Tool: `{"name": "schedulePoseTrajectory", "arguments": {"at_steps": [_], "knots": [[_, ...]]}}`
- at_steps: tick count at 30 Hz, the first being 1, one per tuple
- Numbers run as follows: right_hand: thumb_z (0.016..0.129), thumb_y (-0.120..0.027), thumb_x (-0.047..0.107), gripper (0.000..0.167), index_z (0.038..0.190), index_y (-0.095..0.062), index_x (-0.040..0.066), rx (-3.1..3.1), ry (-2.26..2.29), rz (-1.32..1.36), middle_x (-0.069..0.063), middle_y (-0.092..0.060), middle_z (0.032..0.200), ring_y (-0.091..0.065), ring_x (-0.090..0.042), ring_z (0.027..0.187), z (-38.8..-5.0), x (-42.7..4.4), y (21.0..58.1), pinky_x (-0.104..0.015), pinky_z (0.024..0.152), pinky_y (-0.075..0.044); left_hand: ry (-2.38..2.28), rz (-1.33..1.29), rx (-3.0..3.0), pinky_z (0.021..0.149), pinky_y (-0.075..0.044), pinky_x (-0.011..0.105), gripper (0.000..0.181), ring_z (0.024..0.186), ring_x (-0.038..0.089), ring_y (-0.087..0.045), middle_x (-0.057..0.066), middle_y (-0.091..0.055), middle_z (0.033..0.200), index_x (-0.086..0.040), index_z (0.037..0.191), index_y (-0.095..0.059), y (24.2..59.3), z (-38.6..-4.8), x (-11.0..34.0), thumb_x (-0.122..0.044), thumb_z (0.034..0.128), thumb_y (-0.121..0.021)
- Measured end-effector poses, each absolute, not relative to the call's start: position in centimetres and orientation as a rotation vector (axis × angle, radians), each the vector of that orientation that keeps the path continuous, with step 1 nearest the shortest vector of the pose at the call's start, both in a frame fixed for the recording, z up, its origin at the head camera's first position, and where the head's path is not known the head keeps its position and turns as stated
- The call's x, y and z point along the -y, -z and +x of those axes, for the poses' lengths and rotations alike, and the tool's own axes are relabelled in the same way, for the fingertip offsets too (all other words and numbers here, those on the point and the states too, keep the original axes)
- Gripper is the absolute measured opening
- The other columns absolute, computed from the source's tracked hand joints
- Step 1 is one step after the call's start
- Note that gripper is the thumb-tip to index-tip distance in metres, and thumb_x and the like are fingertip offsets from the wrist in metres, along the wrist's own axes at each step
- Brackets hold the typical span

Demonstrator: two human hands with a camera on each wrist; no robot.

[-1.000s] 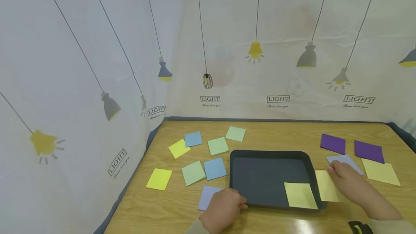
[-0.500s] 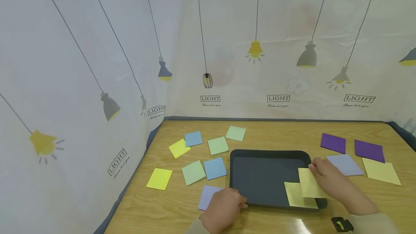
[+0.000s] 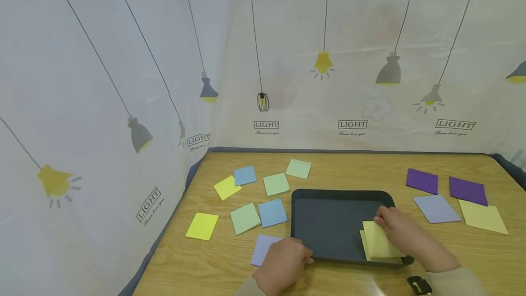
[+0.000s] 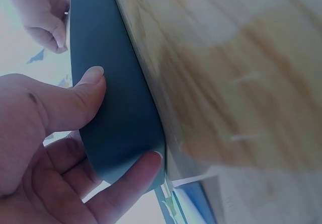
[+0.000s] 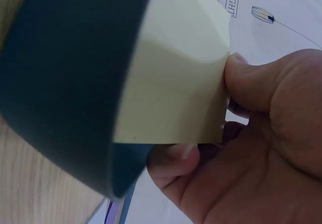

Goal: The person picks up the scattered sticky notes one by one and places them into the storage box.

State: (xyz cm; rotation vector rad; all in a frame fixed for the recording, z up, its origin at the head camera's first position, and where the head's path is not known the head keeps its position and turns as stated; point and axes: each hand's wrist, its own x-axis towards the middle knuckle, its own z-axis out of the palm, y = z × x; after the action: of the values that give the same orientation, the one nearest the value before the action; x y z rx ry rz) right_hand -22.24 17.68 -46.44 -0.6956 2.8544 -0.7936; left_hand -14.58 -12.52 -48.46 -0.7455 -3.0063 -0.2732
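My right hand (image 3: 398,232) pinches a pale yellow sticky note (image 3: 378,241) by its far right corner, over the right end of a dark tray (image 3: 324,195). Beneath it, another pale yellow note (image 3: 363,245) lies in the tray, mostly covered. In the right wrist view the held note (image 5: 176,83) sits between thumb and fingers, partly behind the tray wall (image 5: 65,83). My left hand (image 3: 283,261) grips the tray's near left corner; the left wrist view has its thumb and fingers against the tray's outer wall (image 4: 115,83). A lavender note (image 3: 260,248) is partly hidden by the left hand.
Left of the tray lie several notes: bright yellow (image 3: 202,226), light green (image 3: 245,218) and blue (image 3: 273,213). To the right are two purple notes (image 3: 422,181), a lavender note (image 3: 437,209) and a pale yellow note (image 3: 484,217). A printed curtain (image 3: 304,104) borders the table.
My right hand has brought the pale yellow note leftward from beside the tray, over its right rim and onto the note inside. My left hand has stayed at the tray corner.
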Motion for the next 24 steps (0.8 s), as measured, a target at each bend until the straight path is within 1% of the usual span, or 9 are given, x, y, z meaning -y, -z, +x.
{"name": "schedulePoseTrajectory", "arguments": {"at_steps": [3,8,10,13,16,20,24], "knots": [[0.104,-0.051,0.007,0.011,0.095,-0.056,0.004,-2.875,0.744,-0.724,-0.001,-0.052,0.082,-0.042,-0.012,0.073,-22.2,-17.3,46.8,-0.028,0.063,-0.041,0.266,-0.748,3.004,0.055,-0.048,0.018,0.008,0.070,0.001,-0.061,-0.014,-0.068,0.074,-0.030,0.087,-0.081,48.5,-14.6,12.5,-0.031,0.0914,-0.074],[0.102,-0.053,0.005,0.010,0.092,-0.056,0.004,-2.921,0.672,-0.731,-0.003,-0.053,0.082,-0.047,-0.014,0.075,-22.2,-16.9,47.3,-0.033,0.064,-0.045,0.267,-0.747,3.009,0.055,-0.048,0.019,0.008,0.070,0.001,-0.062,-0.013,-0.068,0.075,-0.030,0.088,-0.081,48.5,-14.6,12.5,-0.030,0.0915,-0.074],[0.100,-0.054,0.003,0.010,0.090,-0.056,0.004,-2.944,0.656,-0.736,-0.003,-0.054,0.082,-0.047,-0.015,0.075,-22.2,-16.9,47.4,-0.034,0.064,-0.045,0.267,-0.746,3.011,0.055,-0.049,0.019,0.007,0.071,0.001,-0.062,-0.013,-0.069,0.076,-0.030,0.089,-0.081,48.5,-14.6,12.5,-0.030,0.0914,-0.075],[0.098,-0.058,0.000,0.012,0.087,-0.057,0.006,-2.970,0.634,-0.745,-0.002,-0.053,0.079,-0.046,-0.014,0.074,-22.3,-16.9,47.6,-0.031,0.062,-0.043,0.263,-0.747,3.009,0.056,-0.049,0.019,0.007,0.071,0.001,-0.062,-0.014,-0.069,0.077,-0.030,0.089,-0.082,48.3,-14.6,12.5,-0.030,0.0913,-0.075],[0.095,-0.060,-0.002,0.017,0.083,-0.055,0.008,-2.959,0.616,-0.743,-0.001,-0.049,0.077,-0.042,-0.014,0.072,-22.3,-16.8,47.8,-0.028,0.060,-0.038,0.260,-0.745,3.013,0.056,-0.049,0.019,0.008,0.072,0.001,-0.063,-0.014,-0.070,0.077,-0.030,0.089,-0.082,48.3,-14.6,12.5,-0.030,0.0917,-0.074],[0.092,-0.064,-0.003,0.021,0.080,-0.051,0.009,-2.925,0.610,-0.723,-0.001,-0.044,0.076,-0.038,-0.015,0.071,-22.2,-16.8,47.8,-0.028,0.060,-0.034,0.264,-0.743,3.018,0.055,-0.049,0.019,0.008,0.072,0.001,-0.063,-0.014,-0.070,0.077,-0.030,0.089,-0.082,48.2,-14.6,12.5,-0.031,0.0920,-0.074],[0.090,-0.066,-0.003,0.020,0.080,-0.053,0.009,-2.914,0.593,-0.721,0.000,-0.047,0.075,-0.040,-0.015,0.070,-22.2,-16.8,47.8,-0.029,0.060,-0.035,0.263,-0.748,3.012,0.055,-0.049,0.019,0.008,0.072,0.000,-0.062,-0.014,-0.069,0.076,-0.030,0.089,-0.081,48.3,-14.6,12.5,-0.030,0.0919,-0.074]]}}
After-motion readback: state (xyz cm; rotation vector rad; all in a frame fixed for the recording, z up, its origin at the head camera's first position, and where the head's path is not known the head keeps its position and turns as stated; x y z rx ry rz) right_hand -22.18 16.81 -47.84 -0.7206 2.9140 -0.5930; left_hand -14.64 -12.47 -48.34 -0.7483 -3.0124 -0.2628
